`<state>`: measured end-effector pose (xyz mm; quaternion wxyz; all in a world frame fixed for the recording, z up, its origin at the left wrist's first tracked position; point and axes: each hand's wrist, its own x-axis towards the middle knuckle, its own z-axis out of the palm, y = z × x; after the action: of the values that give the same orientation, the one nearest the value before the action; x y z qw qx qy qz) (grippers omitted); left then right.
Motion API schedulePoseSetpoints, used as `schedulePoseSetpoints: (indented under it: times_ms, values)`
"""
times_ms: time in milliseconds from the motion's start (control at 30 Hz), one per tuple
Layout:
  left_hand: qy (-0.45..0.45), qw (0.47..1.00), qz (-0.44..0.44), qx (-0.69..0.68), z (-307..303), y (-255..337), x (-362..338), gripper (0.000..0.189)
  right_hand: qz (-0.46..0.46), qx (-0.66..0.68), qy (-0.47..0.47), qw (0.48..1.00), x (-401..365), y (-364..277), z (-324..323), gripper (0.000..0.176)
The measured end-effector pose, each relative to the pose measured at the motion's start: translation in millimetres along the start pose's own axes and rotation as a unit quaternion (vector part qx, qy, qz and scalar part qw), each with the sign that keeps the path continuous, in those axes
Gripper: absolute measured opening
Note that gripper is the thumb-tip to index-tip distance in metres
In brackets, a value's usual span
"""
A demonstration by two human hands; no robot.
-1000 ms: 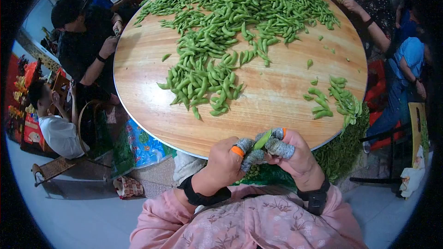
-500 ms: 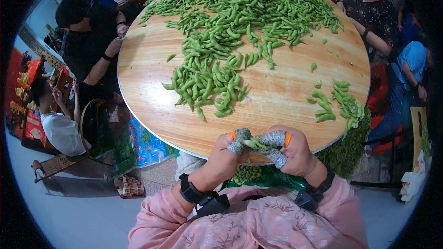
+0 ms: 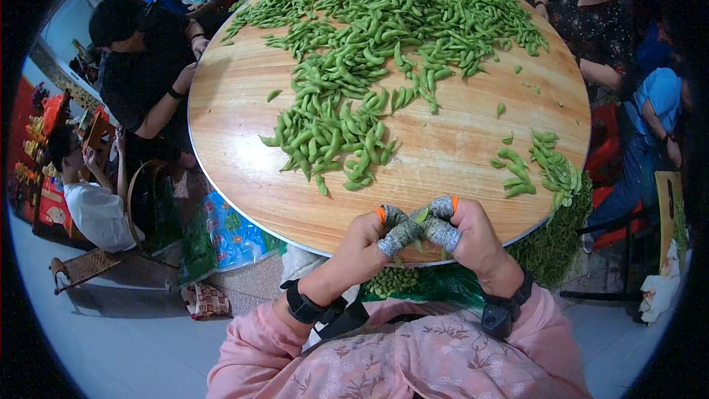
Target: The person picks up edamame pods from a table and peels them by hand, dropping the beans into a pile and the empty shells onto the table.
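Over the front edge of the round wooden table (image 3: pixel 443 170), my two hands meet with grey-wrapped fingertips. My left hand (image 3: pixel 373 236) is closed, its thumb and finger pinching a green pod (image 3: pixel 421 215) from the left. My right hand (image 3: pixel 469 233) pinches at the same pod from the right, and the fingers cover most of it. A large heap of green pods (image 3: pixel 369 18) covers the far part of the table and runs down to a nearer pile (image 3: pixel 325 137). A small group of pods (image 3: pixel 517 174) lies at the right edge.
Below my hands are shelled beans (image 3: pixel 391 281) beside green plastic (image 3: pixel 454 288). Green plant scraps (image 3: pixel 554 247) are heaped below the table's right edge. People sit at the left (image 3: pixel 144 59) and right (image 3: pixel 591 22) of the table. A blue plastic bag (image 3: pixel 233 233) lies at the lower left.
My hands have drawn closer together, and the pod between them is now more covered by the fingers. At the right, the seated person's arm has shifted lower.
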<state>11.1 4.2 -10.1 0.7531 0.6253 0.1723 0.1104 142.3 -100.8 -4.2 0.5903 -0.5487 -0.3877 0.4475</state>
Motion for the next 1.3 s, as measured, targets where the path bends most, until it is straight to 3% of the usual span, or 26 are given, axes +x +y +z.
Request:
schedulePoseSetpoints:
  times_ms: [67, 167, 233, 267, 333, 367, 467, 533, 633, 767, 867, 967, 1033, 1300]
  values:
    - [-0.004, 1.000, 0.001, 0.017, -1.8, 1.8, 0.0, 0.021, 0.007, 0.012, -0.004, 1.000, 1.6, -1.4, -0.7, 0.009]
    - [-0.017, 0.999, -0.036, 0.016, -3.5, 6.3, -4.0, 0.020, 0.094, 0.093, -0.039, 0.991, 0.8, -3.7, -5.1, 0.009]
    - [-0.020, 0.989, -0.095, -0.110, -5.9, 9.4, -5.5, 0.017, 0.129, 0.140, -0.027, 0.981, 2.0, -5.7, -7.7, 0.010]
    - [-0.021, 0.989, -0.095, -0.109, -1.8, 10.0, -5.2, 0.017, 0.127, 0.140, -0.026, 0.982, 2.1, -6.2, -7.5, 0.010]
    - [0.029, 0.997, 0.054, 0.050, 9.4, 8.3, -6.6, 0.018, 0.121, 0.127, 0.004, 0.985, 1.2, -5.9, -5.2, 0.010]
    - [0.031, 0.997, 0.053, 0.050, 8.0, 7.5, -7.0, 0.018, 0.122, 0.127, 0.003, 0.984, 1.0, -4.8, -5.3, 0.010]
    - [0.032, 0.997, 0.017, 0.070, -1.5, 3.4, -6.4, 0.013, 0.090, 0.109, -0.024, 0.990, 0.3, -1.4, -5.1, 0.009]
    - [-0.025, 0.992, -0.066, -0.108, -5.7, 2.1, -7.2, 0.020, -0.017, 0.072, -0.039, 0.996, -1.3, -0.7, -1.7, 0.010]
    - [-0.024, 0.970, -0.130, -0.205, -5.5, 0.1, -8.3, 0.020, -0.064, 0.035, -0.067, 0.995, -1.8, 1.1, -6.4, 0.014]
    - [-0.038, 0.972, -0.101, -0.208, -7.1, 5.0, -10.2, 0.021, -0.079, -0.045, -0.077, 0.993, -0.4, -6.4, -8.5, 0.015]
    - [-0.054, 0.989, -0.073, -0.114, -8.2, 9.6, -13.2, 0.020, -0.118, -0.134, -0.080, 0.981, -4.6, -18.0, -4.2, 0.018]
    - [-0.039, 0.993, -0.067, -0.094, -5.2, 9.4, -13.9, 0.014, -0.134, -0.163, -0.071, 0.975, -6.8, -18.7, 0.2, 0.020]
    - [0.035, 0.991, -0.095, -0.084, -2.9, 5.4, -10.5, 0.008, -0.160, -0.244, -0.065, 0.954, -4.4, -19.3, 3.2, 0.020]
    - [0.032, 0.986, -0.074, -0.143, -2.4, -7.4, -10.0, 0.011, -0.032, -0.029, 0.017, 0.999, -0.9, 5.1, 8.6, 0.012]
